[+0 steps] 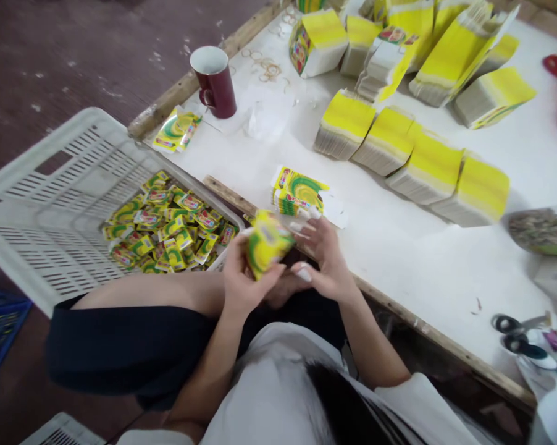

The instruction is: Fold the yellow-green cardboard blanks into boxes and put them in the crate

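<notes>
My left hand (244,281) is closed around a small yellow and green printed carton (265,244), which is blurred by motion. To its right, my right hand (327,266) has its fingers apart and nothing between them. Just beyond the right fingertips lies a stack of flat printed cartons (299,191) on the white table (399,266). Left of my hands stands a white plastic crate (51,247), tilted in view, with many small filled cartons (171,225) heaped inside.
Behind the stack are rows of bundled yellow cartons (415,157). A maroon mug (216,83) and a loose carton (176,130) sit near the left edge, with rubber bands (264,68) beyond. Scissors (514,334) and a bag of small pieces (540,228) are at right.
</notes>
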### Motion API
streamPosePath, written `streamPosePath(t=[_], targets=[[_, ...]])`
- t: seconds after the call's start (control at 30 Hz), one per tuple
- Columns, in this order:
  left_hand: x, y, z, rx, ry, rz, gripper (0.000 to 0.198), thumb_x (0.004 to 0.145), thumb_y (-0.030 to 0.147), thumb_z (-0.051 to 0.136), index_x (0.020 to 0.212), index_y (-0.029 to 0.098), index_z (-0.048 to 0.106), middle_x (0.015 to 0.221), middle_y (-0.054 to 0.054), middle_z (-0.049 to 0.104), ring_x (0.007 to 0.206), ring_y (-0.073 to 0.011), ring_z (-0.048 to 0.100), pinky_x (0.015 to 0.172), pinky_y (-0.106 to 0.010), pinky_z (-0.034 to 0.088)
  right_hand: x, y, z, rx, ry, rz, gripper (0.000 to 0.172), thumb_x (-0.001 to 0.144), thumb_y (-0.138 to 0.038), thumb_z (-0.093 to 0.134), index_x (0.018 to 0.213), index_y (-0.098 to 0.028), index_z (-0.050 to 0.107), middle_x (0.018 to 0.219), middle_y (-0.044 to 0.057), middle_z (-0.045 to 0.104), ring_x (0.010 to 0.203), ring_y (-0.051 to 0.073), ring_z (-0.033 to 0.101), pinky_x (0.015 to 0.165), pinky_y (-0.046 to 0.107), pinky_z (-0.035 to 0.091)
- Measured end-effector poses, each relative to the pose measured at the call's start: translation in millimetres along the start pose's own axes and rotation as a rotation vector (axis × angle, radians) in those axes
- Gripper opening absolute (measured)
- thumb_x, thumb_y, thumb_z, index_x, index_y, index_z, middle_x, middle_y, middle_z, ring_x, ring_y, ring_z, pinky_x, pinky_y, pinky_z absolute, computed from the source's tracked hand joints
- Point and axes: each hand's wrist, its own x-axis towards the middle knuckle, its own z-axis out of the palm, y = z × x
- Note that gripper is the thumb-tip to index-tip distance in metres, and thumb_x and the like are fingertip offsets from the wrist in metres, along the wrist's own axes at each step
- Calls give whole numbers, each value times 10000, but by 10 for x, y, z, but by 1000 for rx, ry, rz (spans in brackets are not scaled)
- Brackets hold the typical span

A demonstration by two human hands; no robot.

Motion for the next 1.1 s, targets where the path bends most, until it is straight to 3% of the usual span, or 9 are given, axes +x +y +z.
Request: streamPosePath(t=[0.1, 0.17, 0.3, 0.4, 0.57, 0.63, 0.8, 0.97, 1.1], targets=[[51, -11, 0, -492, 371, -134, 598, 837, 777, 530, 1133, 265, 616, 1254, -85, 654, 1108, -254, 668, 916, -398, 564, 169, 147, -123, -255, 294, 105, 455, 915, -335, 629, 1343, -236, 511, 1299, 149, 565, 1193, 295, 576, 994, 493, 518], [92, -21, -11, -632, 478, -270, 601, 855, 805, 457, 1064, 264, 616, 1246, -81, 649, 1137, -242, 655, 952, -410, 556, 292, 263, -180, -472, 393, 181, 318, 868, -261, 633, 1179, -199, 612, 1188, 154, 582, 1169, 327, 541, 1010, 551, 469], [115, -78, 0, -660, 411, -533, 452, 803, 616, 715, 1022, 241, 589, 1205, -95, 669, 1014, -212, 686, 806, -345, 591, 445, 405, -160, -621, 369, 237, 215, 816, -166, 613, 1030, -189, 612, 1070, 143, 589, 1046, 314, 534, 975, 545, 447], [107, -138, 48, -641, 359, -541, 416, 741, 477, 819, 974, 223, 588, 1104, -73, 706, 864, -164, 691, 689, -256, 571, 491, 412, -160, -638, 376, 241, 200, 767, -181, 654, 946, -204, 568, 993, 117, 605, 965, 291, 546, 908, 490, 476], [82, -202, 95, -625, 259, -535, 488, 718, 493, 833, 1053, 198, 635, 1072, -78, 730, 844, -179, 706, 646, -257, 591, 460, 164, -203, -465, 421, 244, 142, 795, -217, 611, 843, -243, 480, 802, 16, 606, 679, 194, 564, 674, 347, 494], [57, -207, 97, -627, 234, -493, 548, 681, 488, 867, 1102, 202, 661, 1101, -82, 735, 914, -200, 713, 693, -272, 611, 377, -3, -144, -359, 351, 232, 157, 801, -201, 602, 884, -246, 477, 793, -2, 617, 645, 172, 571, 636, 312, 486], [-41, -140, 131, -663, 196, -414, 643, 728, 621, 791, 1215, 213, 694, 1303, -121, 702, 1191, -304, 666, 895, -373, 619, 88, -277, 166, -88, -187, 222, 258, 754, -159, 651, 937, -254, 496, 828, -17, 626, 677, 158, 587, 633, 280, 492], [-108, -112, 196, -551, 236, -339, 574, 808, 678, 680, 1154, 223, 733, 1214, -109, 742, 1174, -329, 677, 944, -422, 610, -40, -256, 305, 95, -40, 158, 265, 817, -199, 658, 1037, -251, 520, 1002, 45, 627, 872, 189, 612, 791, 335, 535], [-56, -57, 198, -601, 288, -338, 542, 782, 690, 699, 1101, 251, 716, 1101, -94, 740, 1070, -306, 697, 870, -429, 617, -34, -251, 323, 338, -162, 278, 274, 824, -312, 738, 991, -254, 529, 949, 25, 604, 808, 165, 587, 729, 301, 526]])
